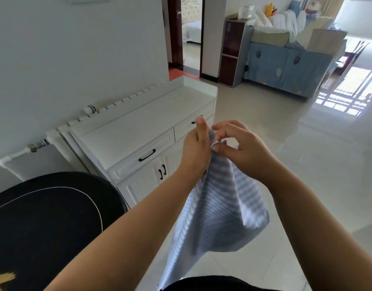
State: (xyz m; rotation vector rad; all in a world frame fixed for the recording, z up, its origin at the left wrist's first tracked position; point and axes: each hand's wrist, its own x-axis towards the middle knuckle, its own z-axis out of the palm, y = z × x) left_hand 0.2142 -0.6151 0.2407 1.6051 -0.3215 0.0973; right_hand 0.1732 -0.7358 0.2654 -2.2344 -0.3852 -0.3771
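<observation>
- while it hangs in mid-air in front of the person, the striped cloth [220, 204] is held up by its top edge, above the tiled floor [307, 143] and touching no furniture.
- the left hand [196, 150] clasps the cloth's upper left part, with the thumb pointing straight up along the fabric; its other fingers are hidden behind the cloth.
- the right hand [244, 150] pinches the top hem between thumb and curled forefinger, just beside the left hand, almost touching it.
- below the hands the pale blue and white fabric falls in loose folds, and its lowest part runs down to the bottom edge of the view.
- a white cabinet [139, 131] stands against the wall beyond the left arm, with a radiator [109, 108] behind it.
- a black table [44, 217] sits at the lower left, well apart from the cloth.
</observation>
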